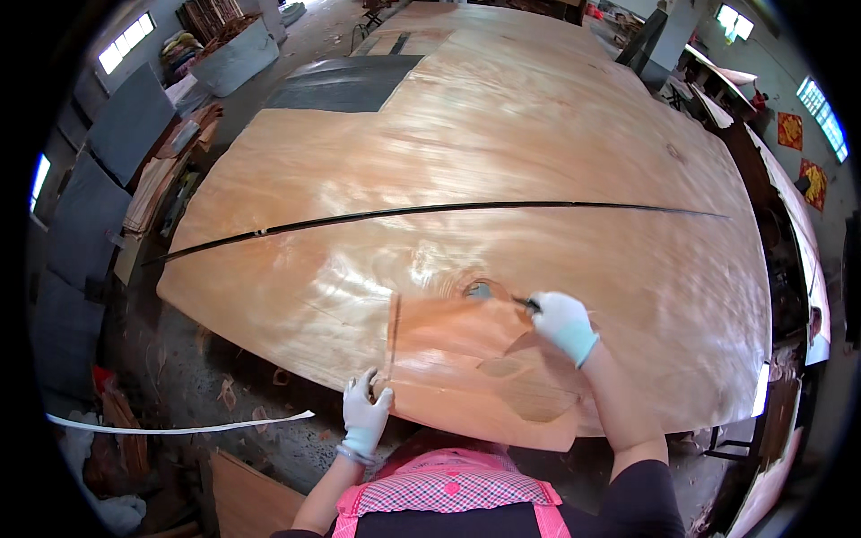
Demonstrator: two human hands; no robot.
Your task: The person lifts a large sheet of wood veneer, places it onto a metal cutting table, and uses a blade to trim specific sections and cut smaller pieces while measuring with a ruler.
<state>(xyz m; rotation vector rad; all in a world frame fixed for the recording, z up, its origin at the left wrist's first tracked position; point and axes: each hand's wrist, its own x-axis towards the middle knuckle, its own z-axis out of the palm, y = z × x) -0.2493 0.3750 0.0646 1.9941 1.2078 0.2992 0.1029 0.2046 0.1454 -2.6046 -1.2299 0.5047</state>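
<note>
My left hand [365, 412], in a white glove, rests with bent, parted fingers at the front edge of the big plywood-like sheet [269, 161], beside the lower left corner of a smaller orange veneer piece [448, 359]. My right hand [560, 327], also gloved, is closed on a dark-handled tool [529, 304] at that piece's upper right; the tool's tip is blurred. A hole [478, 290] in the wood shows just above the piece. A long thin black strip [413, 210] lies across the big sheet, beyond both hands.
A dark grey rectangle [336, 85] lies at the far left of the sheet. Boards [148, 193] and grey panels [94, 229] stand left. A white strip [179, 429] crosses the lower left. More stacked sheets [798, 251] line the right side, by a pillar [668, 40].
</note>
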